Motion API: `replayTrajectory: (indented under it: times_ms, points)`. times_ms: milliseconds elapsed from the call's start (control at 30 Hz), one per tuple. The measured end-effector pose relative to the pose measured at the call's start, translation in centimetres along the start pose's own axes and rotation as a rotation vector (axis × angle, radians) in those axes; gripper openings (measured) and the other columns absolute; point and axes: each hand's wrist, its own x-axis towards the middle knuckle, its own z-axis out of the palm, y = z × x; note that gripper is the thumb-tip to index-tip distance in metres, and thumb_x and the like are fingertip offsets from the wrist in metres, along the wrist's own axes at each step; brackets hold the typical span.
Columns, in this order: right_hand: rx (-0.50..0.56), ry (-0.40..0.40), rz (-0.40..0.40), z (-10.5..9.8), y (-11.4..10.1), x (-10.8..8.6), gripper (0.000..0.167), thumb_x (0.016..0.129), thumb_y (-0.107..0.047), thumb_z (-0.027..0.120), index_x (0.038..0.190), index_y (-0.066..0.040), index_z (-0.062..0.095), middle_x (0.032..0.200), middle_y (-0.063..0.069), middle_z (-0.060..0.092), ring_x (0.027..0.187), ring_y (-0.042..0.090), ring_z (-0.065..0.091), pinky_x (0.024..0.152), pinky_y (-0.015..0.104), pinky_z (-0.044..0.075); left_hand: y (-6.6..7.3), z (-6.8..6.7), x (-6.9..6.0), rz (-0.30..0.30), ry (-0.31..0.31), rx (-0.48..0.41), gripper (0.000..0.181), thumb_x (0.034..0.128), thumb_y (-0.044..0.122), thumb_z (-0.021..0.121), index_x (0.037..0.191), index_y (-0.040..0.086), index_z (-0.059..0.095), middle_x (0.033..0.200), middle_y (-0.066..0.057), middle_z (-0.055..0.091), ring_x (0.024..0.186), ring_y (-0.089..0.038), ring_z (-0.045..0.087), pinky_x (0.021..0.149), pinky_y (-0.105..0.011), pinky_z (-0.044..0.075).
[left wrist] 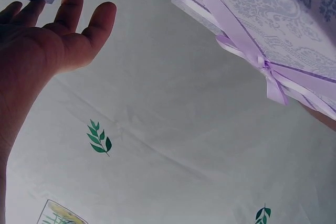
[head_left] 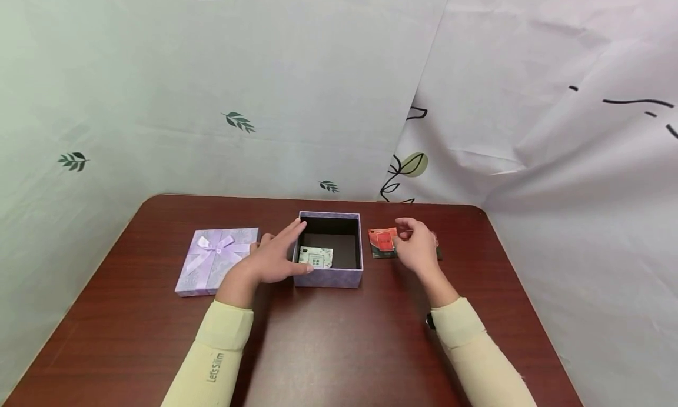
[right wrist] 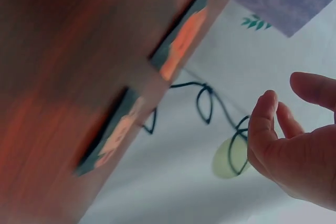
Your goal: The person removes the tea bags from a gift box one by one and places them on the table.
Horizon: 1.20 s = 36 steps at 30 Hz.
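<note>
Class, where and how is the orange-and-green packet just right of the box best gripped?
Probably pinch the packet by its near edge, coming low from the person's side: it lies thin and flat, the box stands left, and the right hand hides its right end overhead.

Patterned purple box (head_left: 333, 279), orange-and-green packets (head_left: 384, 242)

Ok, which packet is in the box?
The white-and-green packet; the two orange-and-dark packets lie outside the box, on the table.

Reddish-brown table (head_left: 328, 348), pale backdrop (head_left: 318, 72) — green leaf prints (head_left: 239, 122), black strokes (head_left: 638, 100)
</note>
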Motion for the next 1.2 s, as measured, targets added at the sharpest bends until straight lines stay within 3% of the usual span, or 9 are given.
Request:
replayTrajectory:
  times_ms: [233, 433, 667, 867, 1200]
  points:
    - [-0.006, -0.006, -0.089, 0.9, -1.9, -0.5, 0.036, 0.087, -0.006, 0.074, 0.122, -0.007, 0.069, 0.11, 0.017, 0.065, 0.094, 0.027, 0.06, 0.078, 0.044, 0.047, -0.1, 0.1, 0.0, -0.006, -0.004, -0.008, 0.099, 0.0837, 0.049, 0.076, 0.162, 0.028, 0.02, 0.167, 0.007, 0.008, 0.14, -0.052, 0.016, 0.1, -0.076, 0.007]
    - [0.05, -0.021, -0.162, 1.9, -3.2, -1.0, 0.035, 0.085, -0.002, 0.075, 0.119, -0.005, 0.07, 0.103, 0.015, 0.065, 0.083, 0.022, 0.064, 0.073, 0.039, 0.053, -0.1, 0.0, 0.0, 0.0, -0.002, -0.007, 0.099, 0.0835, 0.049, 0.077, 0.162, 0.027, 0.02, 0.167, 0.006, 0.008, 0.14, -0.053, 0.016, 0.1, -0.075, 0.008]
    - [0.106, -0.049, -0.247, 3.2, -4.9, -1.7, 0.034, 0.083, 0.002, 0.075, 0.116, -0.002, 0.071, 0.098, 0.012, 0.065, 0.08, 0.018, 0.065, 0.073, 0.036, 0.055, 0.0, -0.1, 0.0, -0.001, 0.001, -0.007, 0.098, 0.0837, 0.049, 0.076, 0.162, 0.028, 0.02, 0.167, 0.005, 0.008, 0.139, -0.052, 0.017, 0.101, -0.075, 0.008]
    - [0.062, -0.148, -0.257, 4.4, -5.9, -2.5, 0.036, 0.083, 0.0, 0.076, 0.119, -0.002, 0.07, 0.104, 0.007, 0.065, 0.082, 0.015, 0.064, 0.073, 0.034, 0.055, 0.0, 0.0, 0.0, -0.006, 0.002, 0.001, 0.099, 0.083, 0.05, 0.076, 0.162, 0.027, 0.021, 0.167, 0.004, 0.009, 0.139, -0.053, 0.017, 0.101, -0.076, 0.008]
    - [-0.01, -0.275, -0.239, 5.5, -7.6, -2.7, 0.042, 0.084, -0.002, 0.076, 0.125, 0.0, 0.066, 0.117, 0.014, 0.067, 0.091, 0.02, 0.067, 0.078, 0.037, 0.055, 0.0, 0.0, 0.1, -0.014, 0.004, 0.015, 0.099, 0.083, 0.051, 0.076, 0.162, 0.028, 0.021, 0.167, 0.004, 0.01, 0.139, -0.054, 0.019, 0.1, -0.075, 0.01]
